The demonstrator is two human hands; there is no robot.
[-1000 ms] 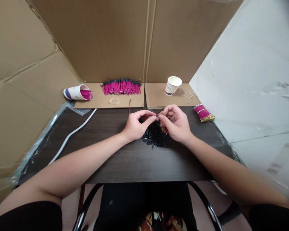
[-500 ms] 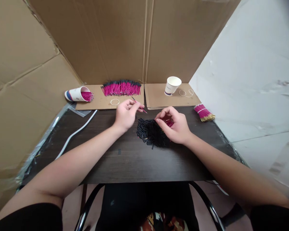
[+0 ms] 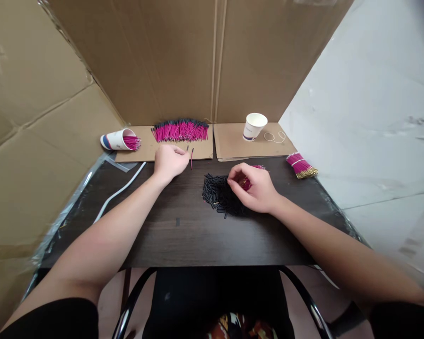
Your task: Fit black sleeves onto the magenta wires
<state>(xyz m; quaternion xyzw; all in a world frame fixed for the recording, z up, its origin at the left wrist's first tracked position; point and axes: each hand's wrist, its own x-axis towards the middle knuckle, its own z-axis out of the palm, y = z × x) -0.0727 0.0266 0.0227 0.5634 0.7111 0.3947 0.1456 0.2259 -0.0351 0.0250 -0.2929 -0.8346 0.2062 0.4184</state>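
My left hand [image 3: 170, 164] is closed in a pinch in front of the left cardboard sheet, a short dark tip showing above its fingertips. Just right of those fingertips stands a thin magenta wire [image 3: 191, 160] with a black sleeve on its top end; whether the fingers touch it is unclear. Over the right side of a heap of short black sleeves [image 3: 215, 190] is my right hand [image 3: 256, 188], thumb and forefinger tips together. Anything between them is too small to make out. Several magenta wires [image 3: 246, 182] show under its curled fingers, partly hidden.
A row of black-tipped magenta wires [image 3: 180, 131] lies on the left cardboard [image 3: 134, 157]. A tipped paper cup [image 3: 113, 140] holds more wires. An upright paper cup [image 3: 255, 127] and rubber bands [image 3: 274, 137] sit at right, near a banded wire bundle [image 3: 301, 165]. A white cable [image 3: 120, 190] crosses the left side.
My left hand has moved left, away from the black heap, and the wire by its fingertips now points nearly straight up and down. My right hand has stayed by the heap.
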